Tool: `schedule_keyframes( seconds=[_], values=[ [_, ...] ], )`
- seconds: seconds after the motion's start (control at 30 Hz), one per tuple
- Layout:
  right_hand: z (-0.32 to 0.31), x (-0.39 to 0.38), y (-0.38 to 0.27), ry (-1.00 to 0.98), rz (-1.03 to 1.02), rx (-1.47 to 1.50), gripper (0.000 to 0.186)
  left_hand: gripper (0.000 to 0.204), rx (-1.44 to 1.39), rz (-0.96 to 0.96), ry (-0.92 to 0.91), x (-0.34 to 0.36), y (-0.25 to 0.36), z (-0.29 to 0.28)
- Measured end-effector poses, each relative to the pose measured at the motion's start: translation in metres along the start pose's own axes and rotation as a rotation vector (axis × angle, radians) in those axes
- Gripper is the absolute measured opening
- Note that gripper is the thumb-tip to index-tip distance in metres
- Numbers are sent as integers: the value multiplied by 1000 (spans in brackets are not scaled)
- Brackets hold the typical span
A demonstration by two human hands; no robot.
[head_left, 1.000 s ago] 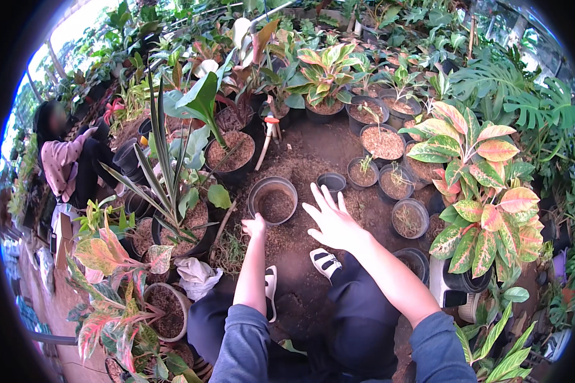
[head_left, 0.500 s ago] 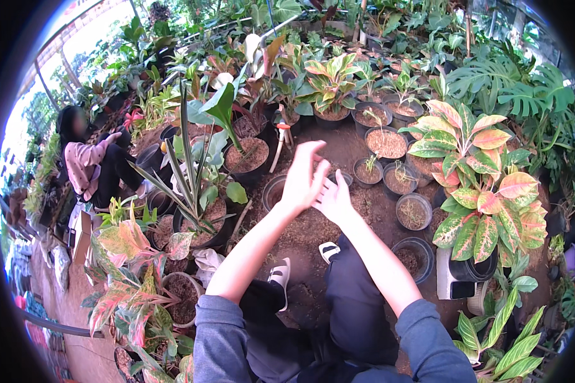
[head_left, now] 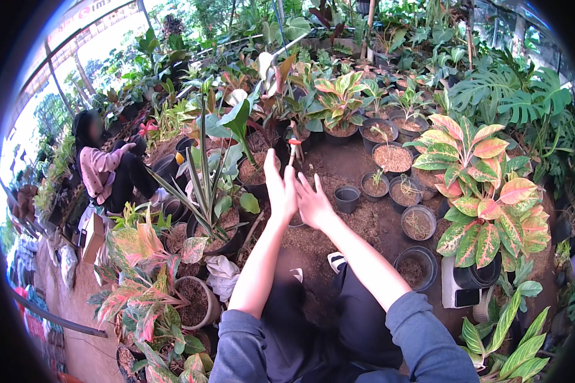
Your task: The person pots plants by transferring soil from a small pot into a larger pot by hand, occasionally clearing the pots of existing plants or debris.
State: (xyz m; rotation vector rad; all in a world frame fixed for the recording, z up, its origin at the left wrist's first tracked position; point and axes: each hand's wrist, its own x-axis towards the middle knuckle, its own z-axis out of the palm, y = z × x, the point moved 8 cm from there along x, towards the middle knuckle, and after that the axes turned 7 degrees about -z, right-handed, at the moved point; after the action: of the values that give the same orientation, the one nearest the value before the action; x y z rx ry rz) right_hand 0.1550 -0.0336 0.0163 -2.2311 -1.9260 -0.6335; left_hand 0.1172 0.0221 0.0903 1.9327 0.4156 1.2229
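Observation:
My left hand (head_left: 281,193) is held up over the bare soil, fingers stretched out and nothing in them. Against its side lies my right hand (head_left: 313,203), its fingers spread and also holding nothing. The two hands touch near the palms. Just beyond the fingertips is a small tool (head_left: 294,144) with an orange part and a pale handle, partly covered by my hands. To the right of my hands stands a small empty black pot (head_left: 347,200). Another pot rim (head_left: 296,221) shows a little below my hands, mostly hidden.
Potted seedlings (head_left: 405,191) and a soil-filled pot (head_left: 415,268) stand to the right, near a large pink-green plant (head_left: 485,191). A phone (head_left: 467,298) lies by a white block (head_left: 452,284). Spiky (head_left: 201,185) and pink-leaved plants (head_left: 140,281) fill the left; a person (head_left: 102,163) sits beyond.
My hands have shifted left and slightly down, and my left fingers are now straighter. The small black pot, earlier mostly behind my right hand, shows fully. The whole view has shifted a little.

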Motion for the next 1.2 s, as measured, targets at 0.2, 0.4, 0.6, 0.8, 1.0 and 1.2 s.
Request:
schedule_keyframes(
  seconds=[0.2,0.4,0.6,0.8,1.0,1.2],
  values=[
    [20,-5,8,44,-90,28,67,53,668,425,-616,-44,-8,71],
    [10,-12,35,157,379,584,56,68,993,-84,-86,-16,-78,-31],
    [76,-19,35,178,869,2203,86,77,204,398,-414,-38,39,32],
    [27,-9,29,681,679,2854,84,55,833,313,-390,-44,-29,38],
    [55,-14,45,736,989,2422,71,65,432,-14,-230,-28,-34,23],
    [54,0,24,568,829,2680,71,60,537,273,-640,-60,-2,72]
  ],
)
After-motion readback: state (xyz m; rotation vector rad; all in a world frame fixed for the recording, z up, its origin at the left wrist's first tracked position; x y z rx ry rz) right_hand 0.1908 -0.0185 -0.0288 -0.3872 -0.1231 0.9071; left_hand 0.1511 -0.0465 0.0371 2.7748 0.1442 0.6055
